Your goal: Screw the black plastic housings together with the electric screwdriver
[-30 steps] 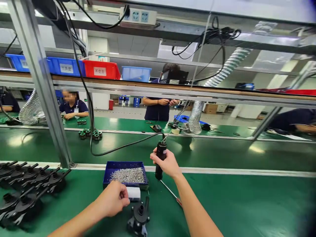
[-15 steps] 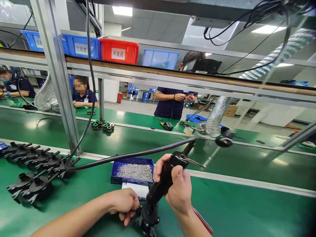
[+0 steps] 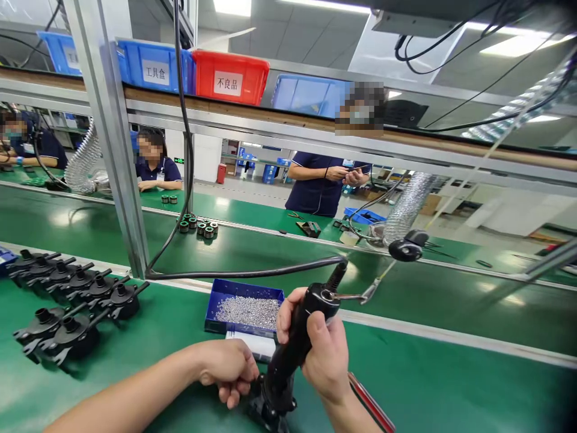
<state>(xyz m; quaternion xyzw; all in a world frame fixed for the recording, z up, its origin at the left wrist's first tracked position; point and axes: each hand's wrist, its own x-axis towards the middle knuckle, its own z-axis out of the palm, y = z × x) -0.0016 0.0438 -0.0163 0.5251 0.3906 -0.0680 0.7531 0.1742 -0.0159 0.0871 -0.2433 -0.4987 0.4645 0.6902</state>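
My right hand (image 3: 327, 359) is wrapped round the black body of an electric screwdriver (image 3: 297, 337), thumb along its side. The tool leans, its cable end up and away, its lower end down on a black plastic housing (image 3: 267, 408) at the bottom of the view. My left hand (image 3: 231, 370) is closed at the left side of that housing, with its fingertips pinched on its edge; the exact grip is hidden. The screwdriver's tip and the spot it meets are out of sight. From its top, a metal hook joins a hanging cord (image 3: 387, 272).
A blue tray of small metal screws (image 3: 247, 311) sits beyond my hands, a white label roll (image 3: 252, 344) before it. Several black housings (image 3: 70, 340) stand left. A red-edged strip (image 3: 370, 402) lies right. The black cable (image 3: 252, 273) crosses the bench. Co-workers sit and stand beyond.
The screwdriver has become a little more upright, its top tipping left, and the cable has shifted with it. Both hands keep their holds. The view has shifted slightly.
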